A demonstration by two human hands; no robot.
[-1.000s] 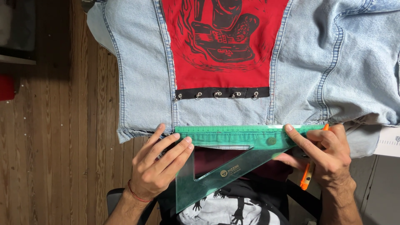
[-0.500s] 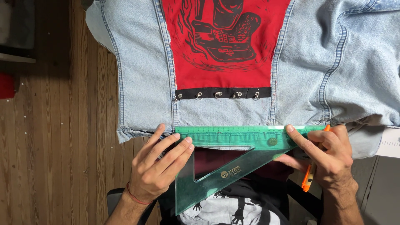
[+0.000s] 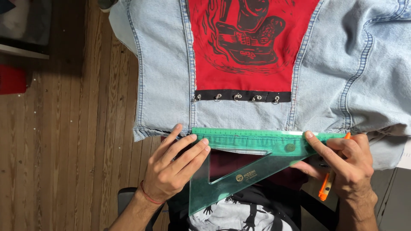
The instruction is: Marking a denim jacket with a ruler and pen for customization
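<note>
Pressing a green set square flat along the denim jacket's hem, the left hand is steadying it with spread fingers while the right hand is gripping an orange marker beside it.

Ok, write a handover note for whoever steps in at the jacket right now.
Left hand: fingers spread flat on the green set square, pinning its left end.
Right hand: forefinger pressing the square's right tip, the other fingers holding an orange pen.
Things: the denim jacket lies flat, with a red printed patch and a black eyelet strip on it. The square's long edge lies along the jacket's bottom hem.
Done: square lined up on the hem and held down.
Left: no drawn line shows along the edge; the pen is not on the cloth.
</note>
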